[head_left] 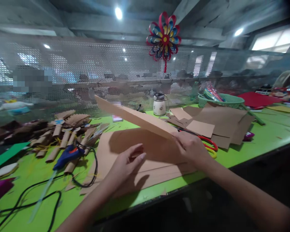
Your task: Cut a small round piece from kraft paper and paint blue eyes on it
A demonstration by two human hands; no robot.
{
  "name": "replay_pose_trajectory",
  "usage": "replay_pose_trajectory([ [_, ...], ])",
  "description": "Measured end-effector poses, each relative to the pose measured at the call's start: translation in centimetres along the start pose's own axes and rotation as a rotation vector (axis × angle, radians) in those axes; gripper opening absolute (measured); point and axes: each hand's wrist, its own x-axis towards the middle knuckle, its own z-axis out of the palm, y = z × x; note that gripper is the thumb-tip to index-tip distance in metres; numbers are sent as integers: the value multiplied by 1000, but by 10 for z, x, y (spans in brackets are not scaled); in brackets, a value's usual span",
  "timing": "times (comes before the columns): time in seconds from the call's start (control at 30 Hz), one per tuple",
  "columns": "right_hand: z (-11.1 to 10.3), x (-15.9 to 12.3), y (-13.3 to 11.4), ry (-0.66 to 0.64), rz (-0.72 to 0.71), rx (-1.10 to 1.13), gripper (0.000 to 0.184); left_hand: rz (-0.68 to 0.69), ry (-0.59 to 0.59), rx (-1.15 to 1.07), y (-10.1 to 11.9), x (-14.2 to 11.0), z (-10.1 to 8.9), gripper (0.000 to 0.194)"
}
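My right hand [190, 146] grips the near edge of a long brown cardboard strip [135, 117], which is lifted and slants up toward the far left. My left hand [125, 164] is open, fingers stretched out, hovering just over a large flat cardboard sheet [125, 145] that lies on the green table [268, 138]. The raised strip casts a shadow on the sheet below it.
A blue glue gun [67, 154] with black cord lies left, beside several cardboard rolls [62, 135]. Red-handled scissors [209, 143] sit behind my right hand. More cardboard pieces [219, 124], a white jar [159, 104] and a green basket [222, 100] stand behind. A mesh screen with a paper pinwheel [163, 37] bounds the back.
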Motion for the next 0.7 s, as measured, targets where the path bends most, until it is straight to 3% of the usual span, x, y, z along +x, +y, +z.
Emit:
replay_pose_trajectory([
  [0.17, -13, 21, 6, -344, -104, 171, 23, 116, 58, 54, 23, -9, -11, 24],
  [0.27, -15, 46, 23, -582, -195, 327, 22, 204, 73, 162, 32, 0, -19, 23],
  [0.43, 5, 78, 62, -820, -148, 497, 29, 229, -107, 409, 7, 37, -14, 33],
  [0.53, 16, 78, 85, -816, -45, 549, 29, 194, -264, 514, -10, 47, -1, 28],
  [0.7, 6, 54, 137, -535, 235, 481, 29, 136, -371, 598, -14, 46, 8, 23],
])
